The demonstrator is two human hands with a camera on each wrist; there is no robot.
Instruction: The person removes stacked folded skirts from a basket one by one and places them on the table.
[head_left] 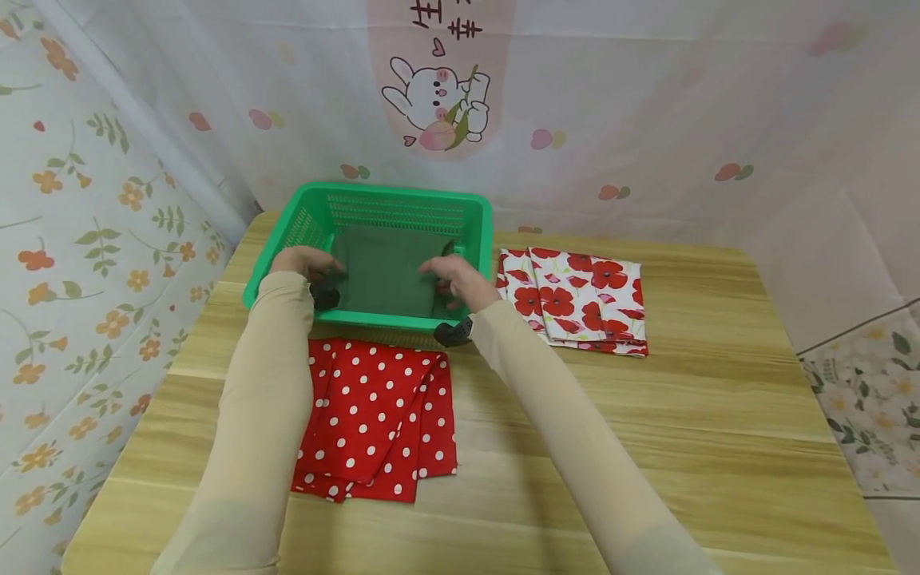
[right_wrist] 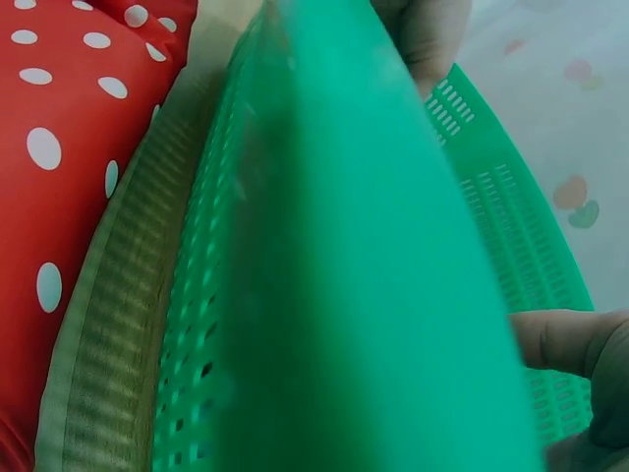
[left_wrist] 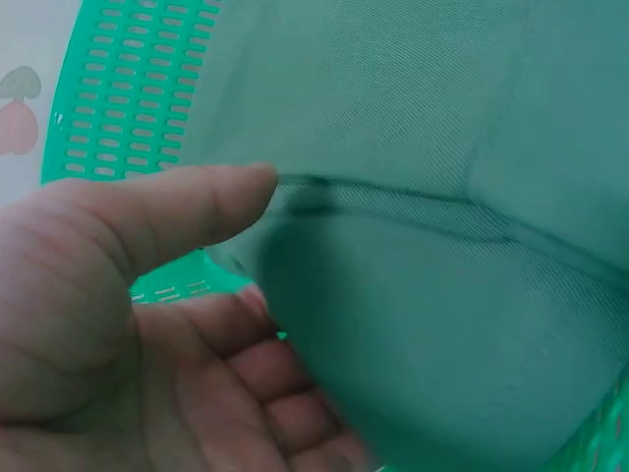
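Observation:
A folded grey-green cloth [head_left: 384, 271] lies flat inside a green plastic basket [head_left: 402, 320]. My left hand [head_left: 307, 261] is over the basket's left end. In the left wrist view its thumb lies above the cloth [left_wrist: 423, 324] near the edge, apart from the forefinger, and the other fingertips are partly hidden behind the cloth. Toward the basket's right end, my right hand [head_left: 460, 279] has its fingers spread over the cloth's right edge. The basket's rim [right_wrist: 383, 265] fills much of the right wrist view and hides part of that hand.
A red cloth with white dots [head_left: 374, 415] lies folded in front of the basket. To the right of the basket is a folded white cloth with red poppies [head_left: 575, 299]. All stand on a wooden table [head_left: 683, 415], with patterned curtains [head_left: 611, 104] behind and at the sides.

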